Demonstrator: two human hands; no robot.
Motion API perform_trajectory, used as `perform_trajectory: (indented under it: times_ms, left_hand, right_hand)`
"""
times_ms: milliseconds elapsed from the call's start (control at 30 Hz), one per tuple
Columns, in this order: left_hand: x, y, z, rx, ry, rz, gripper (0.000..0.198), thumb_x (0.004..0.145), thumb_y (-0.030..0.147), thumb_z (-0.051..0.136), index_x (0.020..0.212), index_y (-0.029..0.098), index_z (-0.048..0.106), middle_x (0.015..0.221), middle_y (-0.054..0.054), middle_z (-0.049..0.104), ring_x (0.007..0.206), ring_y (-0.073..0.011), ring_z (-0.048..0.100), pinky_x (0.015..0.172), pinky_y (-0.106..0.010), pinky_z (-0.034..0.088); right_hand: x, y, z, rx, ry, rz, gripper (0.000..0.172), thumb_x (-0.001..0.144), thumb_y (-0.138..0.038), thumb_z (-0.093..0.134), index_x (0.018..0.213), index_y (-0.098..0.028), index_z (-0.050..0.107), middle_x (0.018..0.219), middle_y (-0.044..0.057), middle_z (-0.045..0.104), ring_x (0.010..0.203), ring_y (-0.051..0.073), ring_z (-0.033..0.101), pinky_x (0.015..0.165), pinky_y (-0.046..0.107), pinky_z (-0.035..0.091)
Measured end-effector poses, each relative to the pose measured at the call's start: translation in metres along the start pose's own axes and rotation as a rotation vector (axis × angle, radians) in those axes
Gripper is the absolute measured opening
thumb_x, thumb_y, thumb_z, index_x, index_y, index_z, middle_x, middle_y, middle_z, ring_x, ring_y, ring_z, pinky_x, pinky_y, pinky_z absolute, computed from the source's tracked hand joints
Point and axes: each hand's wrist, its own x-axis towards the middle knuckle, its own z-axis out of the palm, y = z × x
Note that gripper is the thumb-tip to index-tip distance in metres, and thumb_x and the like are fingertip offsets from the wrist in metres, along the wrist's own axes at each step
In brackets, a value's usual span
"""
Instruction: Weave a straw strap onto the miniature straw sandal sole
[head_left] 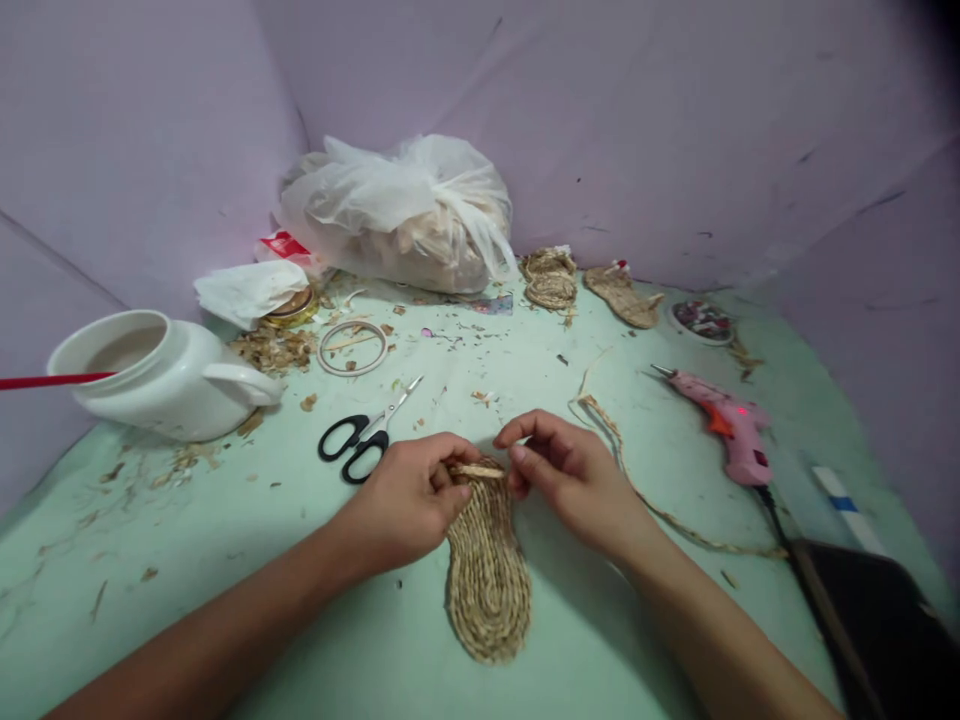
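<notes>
A long oval mat of braided straw rope lies flat on the pale green tabletop in front of me. At its far end my left hand and my right hand both pinch a short straw strand, fingers closed on it from either side. A loose braided rope trails from behind my right hand across the table to the right.
Black-handled scissors lie just beyond my left hand. A pink glue gun rests at the right, a white jug at the left. Further back are a filled plastic bag, a ring, coiled straw pieces and straw scraps.
</notes>
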Motion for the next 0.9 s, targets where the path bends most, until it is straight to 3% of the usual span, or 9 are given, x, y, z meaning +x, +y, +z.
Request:
perform_trajectory:
  times_ms: [133, 233, 333, 533, 633, 767, 900]
  left_hand:
    - [0.003, 0.002, -0.002, -0.016, 0.001, -0.055, 0.016, 0.072, 0.029, 0.051, 0.074, 0.014, 0.056, 0.057, 0.004, 0.044, 0.051, -0.0081, 0.036, 0.047, -0.021, 0.029]
    - [0.003, 0.003, -0.003, -0.046, 0.005, -0.065, 0.021, 0.074, 0.034, 0.05, 0.067, 0.015, 0.052, 0.053, 0.006, 0.039, 0.047, -0.007, 0.033, 0.044, -0.02, 0.026]
    - [0.002, 0.003, -0.004, -0.012, 0.019, -0.083, 0.026, 0.076, 0.04, 0.047, 0.068, 0.015, 0.052, 0.05, 0.006, 0.037, 0.045, -0.0068, 0.032, 0.043, -0.02, 0.025]
    - [0.003, 0.004, -0.001, 0.074, 0.08, -0.007, 0.028, 0.077, 0.038, 0.048, 0.065, 0.014, 0.055, 0.056, 0.002, 0.047, 0.051, -0.009, 0.04, 0.047, -0.022, 0.031]
    - [0.004, 0.006, 0.0, 0.126, 0.098, 0.064, 0.027, 0.077, 0.034, 0.047, 0.061, 0.014, 0.054, 0.06, 0.0, 0.051, 0.056, -0.0104, 0.044, 0.051, -0.022, 0.035]
    - [0.004, 0.01, -0.002, 0.237, 0.099, 0.066, 0.021, 0.077, 0.032, 0.048, 0.074, 0.015, 0.06, 0.056, 0.002, 0.049, 0.05, -0.0091, 0.04, 0.046, -0.021, 0.031]
    - [0.001, 0.017, -0.004, 0.333, 0.167, 0.113, 0.019, 0.075, 0.03, 0.05, 0.083, 0.017, 0.061, 0.049, 0.006, 0.041, 0.045, -0.0081, 0.036, 0.043, -0.02, 0.029]
  right_hand:
    - [0.0, 0.008, -0.016, -0.032, 0.218, 0.093, 0.009, 0.073, -0.02, 0.049, 0.078, -0.017, 0.056, 0.05, -0.004, 0.049, 0.044, 0.01, 0.046, 0.046, 0.024, 0.038]
    - [-0.004, 0.02, -0.016, -0.007, 0.111, 0.193, 0.012, 0.074, -0.021, 0.049, 0.077, -0.016, 0.06, 0.053, -0.001, 0.052, 0.042, 0.009, 0.044, 0.043, 0.023, 0.036]
    - [-0.008, 0.026, -0.008, 0.014, -0.011, 0.163, 0.013, 0.075, -0.02, 0.051, 0.081, -0.016, 0.063, 0.064, 0.002, 0.06, 0.047, 0.01, 0.048, 0.047, 0.024, 0.038]
    - [-0.011, 0.019, 0.001, -0.007, -0.047, 0.163, 0.013, 0.063, -0.015, 0.064, 0.076, -0.017, 0.061, 0.064, 0.0, 0.056, 0.054, 0.01, 0.047, 0.052, 0.025, 0.037]
    - [-0.011, 0.015, 0.003, 0.132, -0.073, 0.204, 0.011, 0.061, -0.013, 0.064, 0.069, -0.016, 0.056, 0.061, -0.002, 0.053, 0.052, 0.009, 0.046, 0.052, 0.025, 0.037]
    - [-0.01, 0.011, 0.005, 0.371, -0.047, 0.32, 0.017, 0.056, -0.011, 0.066, 0.07, -0.015, 0.056, 0.061, -0.002, 0.055, 0.053, 0.009, 0.049, 0.055, 0.025, 0.039]
    - [-0.009, 0.005, 0.003, 0.394, 0.072, 0.274, 0.019, 0.053, -0.009, 0.065, 0.07, -0.013, 0.058, 0.061, -0.001, 0.057, 0.055, 0.009, 0.05, 0.055, 0.025, 0.04]
